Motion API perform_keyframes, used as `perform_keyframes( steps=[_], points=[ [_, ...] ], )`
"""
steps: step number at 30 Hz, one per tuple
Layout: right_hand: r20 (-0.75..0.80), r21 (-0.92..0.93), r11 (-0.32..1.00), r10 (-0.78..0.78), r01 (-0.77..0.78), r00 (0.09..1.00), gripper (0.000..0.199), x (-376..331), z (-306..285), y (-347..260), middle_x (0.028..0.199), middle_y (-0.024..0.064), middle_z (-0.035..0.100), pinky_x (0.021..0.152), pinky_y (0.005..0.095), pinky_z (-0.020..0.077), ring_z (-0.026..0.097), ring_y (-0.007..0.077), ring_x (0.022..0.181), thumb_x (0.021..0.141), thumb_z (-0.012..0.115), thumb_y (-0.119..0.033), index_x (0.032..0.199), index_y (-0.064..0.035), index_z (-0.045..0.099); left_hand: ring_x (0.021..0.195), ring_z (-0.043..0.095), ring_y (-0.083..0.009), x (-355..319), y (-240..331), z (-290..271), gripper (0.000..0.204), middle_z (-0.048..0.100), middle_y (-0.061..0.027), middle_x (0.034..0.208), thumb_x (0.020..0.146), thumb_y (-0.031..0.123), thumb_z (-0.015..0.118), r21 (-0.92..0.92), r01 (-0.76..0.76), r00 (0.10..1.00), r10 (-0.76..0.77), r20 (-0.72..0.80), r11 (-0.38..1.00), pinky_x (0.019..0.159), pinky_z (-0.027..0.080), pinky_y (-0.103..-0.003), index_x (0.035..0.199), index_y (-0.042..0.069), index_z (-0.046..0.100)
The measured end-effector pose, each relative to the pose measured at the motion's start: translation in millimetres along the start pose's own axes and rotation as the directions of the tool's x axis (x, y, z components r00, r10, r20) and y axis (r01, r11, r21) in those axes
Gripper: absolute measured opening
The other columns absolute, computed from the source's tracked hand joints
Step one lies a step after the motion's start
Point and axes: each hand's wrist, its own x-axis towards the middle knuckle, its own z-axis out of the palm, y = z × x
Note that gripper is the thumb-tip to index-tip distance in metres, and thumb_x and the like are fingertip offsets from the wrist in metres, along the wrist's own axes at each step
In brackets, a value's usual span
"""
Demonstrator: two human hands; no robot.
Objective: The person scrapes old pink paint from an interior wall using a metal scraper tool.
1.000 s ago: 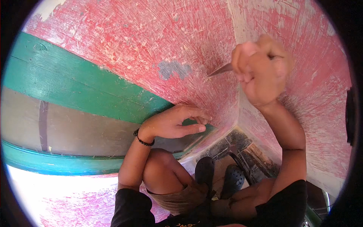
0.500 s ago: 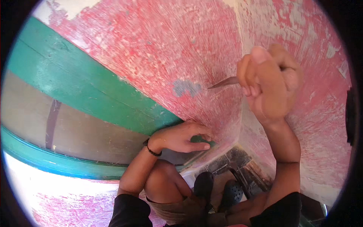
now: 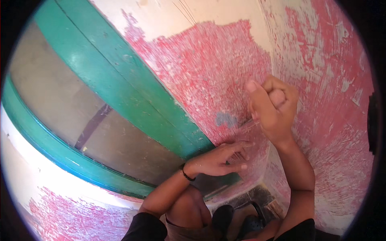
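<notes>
Against the red-painted wall (image 3: 225, 80), close to the inner corner where it meets the next wall, my right hand (image 3: 273, 108) is clenched in a fist around the handle of a scraper (image 3: 246, 121). Only a short bit of its blade shows below my fingers, touching the paint just beside a small bluish patch (image 3: 226, 119). My left hand (image 3: 219, 160) lies flat, fingers spread, holding nothing; it braces against the lower part of the wall, right at the foot of the green door frame (image 3: 132, 92).

As for progress, I judge the job to be partly done. Near the top edge of the wall, a broad pale area (image 3: 189, 16) is already free of red, and the side wall to my right (image 3: 337, 100) is streaked, with pale flecks all through the red. Around the blade the red coat is roughened and scored but mostly in place, so the middle and lower stretch down toward the floor looks like what is left. A red, flaking patch (image 3: 60, 209) also remains on the wall beyond the frame, at my lower left. Whether the flecked parts count as finished, I cannot tell.

Below my arms I see my knee (image 3: 189, 209) and dark shoes (image 3: 241, 221) on the floor.
</notes>
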Motion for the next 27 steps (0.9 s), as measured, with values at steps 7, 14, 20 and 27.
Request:
perform_keyframes(
  steps=[7, 14, 20, 27],
  points=[
    [0.055, 0.245, 0.869, -0.455, 0.429, 0.889, 0.026, -22, -5, -30, 0.061, 0.0008, 0.053, 0.045, 0.028, 0.0346, 0.048, 0.0119, 0.051, 0.095, 0.067, -0.016, 0.076, -0.0055, 0.053, 0.122, 0.055, -0.0233, -5, 21, 12, 0.08, 0.058, -0.0147, 0.129, 0.103, 0.06, 0.042, -0.459, -0.274, 0.949, 0.16, -0.272, 0.845, 0.105, 0.042, -0.039, 0.154, 0.0, 0.027],
    [-0.031, 0.39, 0.645, -0.704, 0.657, 0.709, 0.033, -40, 13, -45, 0.066, 0.0047, 0.059, 0.047, 0.0325, 0.0437, 0.055, 0.0184, 0.054, 0.096, 0.068, -0.031, 0.084, -0.0034, 0.056, 0.124, 0.053, -0.0233, 4, 36, 24, 0.095, 0.055, -0.015, 0.132, 0.099, 0.072, 0.035, -0.498, -0.44, 0.885, 0.266, -0.383, 0.747, 0.106, 0.041, -0.04, 0.156, -0.002, 0.021],
    [0.115, 0.217, 0.601, -0.798, 0.769, 0.591, 0.03, -45, 10, -35, 0.08, 0.0098, 0.068, 0.053, 0.0363, 0.0481, 0.058, 0.0225, 0.059, 0.094, 0.069, -0.029, 0.08, -0.0048, 0.058, 0.128, 0.055, -0.0305, -6, 52, 16, 0.079, 0.05, -0.0233, 0.141, 0.103, 0.054, 0.046, -0.234, -0.61, 0.688, 0.359, -0.631, 0.757, 0.107, 0.045, -0.047, 0.154, -0.002, 0.023],
    [0.285, -0.107, 0.645, -0.709, 0.756, 0.645, 0.017, -63, 23, -8, 0.104, 0.0164, 0.07, 0.055, 0.0325, 0.052, 0.064, 0.0228, 0.07, 0.084, 0.069, -0.005, 0.1, 0.0008, 0.071, 0.079, 0.072, -0.0248, -10, 78, -12, 0.033, 0.07, -0.0211, 0.1, 0.107, 0.022, 0.045, 0.0, -0.606, 0.371, 0.283, -0.884, 0.795, 0.074, 0.06, -0.036, 0.128, -0.004, 0.041]
  ],
)
